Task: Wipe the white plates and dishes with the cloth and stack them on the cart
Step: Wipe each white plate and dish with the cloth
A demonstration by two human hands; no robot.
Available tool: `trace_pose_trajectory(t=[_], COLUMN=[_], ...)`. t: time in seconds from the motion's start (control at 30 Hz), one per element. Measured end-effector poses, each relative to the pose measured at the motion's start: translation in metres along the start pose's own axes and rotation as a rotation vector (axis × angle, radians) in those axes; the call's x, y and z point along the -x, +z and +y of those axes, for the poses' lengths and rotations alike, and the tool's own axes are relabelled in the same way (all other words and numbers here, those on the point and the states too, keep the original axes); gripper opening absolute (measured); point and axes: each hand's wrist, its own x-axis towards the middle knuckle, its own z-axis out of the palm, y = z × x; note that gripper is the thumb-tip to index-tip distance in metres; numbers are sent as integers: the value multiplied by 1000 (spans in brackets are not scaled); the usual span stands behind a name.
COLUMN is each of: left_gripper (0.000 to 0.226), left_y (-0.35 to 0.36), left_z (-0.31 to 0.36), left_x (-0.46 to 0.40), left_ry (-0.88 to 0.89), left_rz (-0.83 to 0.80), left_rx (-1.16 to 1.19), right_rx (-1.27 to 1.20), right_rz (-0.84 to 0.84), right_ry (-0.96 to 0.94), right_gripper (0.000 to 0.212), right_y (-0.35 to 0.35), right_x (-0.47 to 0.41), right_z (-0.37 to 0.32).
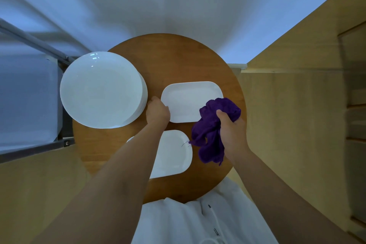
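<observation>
A round wooden table (178, 59) bears a stack of round plates (101, 89) and two rectangular dishes (188, 97).

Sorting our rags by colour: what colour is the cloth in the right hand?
Dark purple. The cloth shows plainly in the head view.

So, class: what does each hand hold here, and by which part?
The right hand grips the purple cloth bunched around its middle. The left hand holds the far rectangular dish at its left rim.
</observation>
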Motion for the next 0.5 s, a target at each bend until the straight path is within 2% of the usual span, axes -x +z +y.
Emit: trace_pose_trajectory(t=[0.23, 0.5], left_gripper=[22, 23], left_y=[-8, -14], left_z=[4, 4], left_x=[-5, -7], left_ry=[59, 59], left_rz=[-76, -140], left_rx=[-206, -59], right_rx=[-8, 6], right_rz=[-5, 1], right_ry=[8, 19], right_gripper=[6, 4], right_y=[-1, 1], right_x=[-3, -4], right_z=[2, 0])
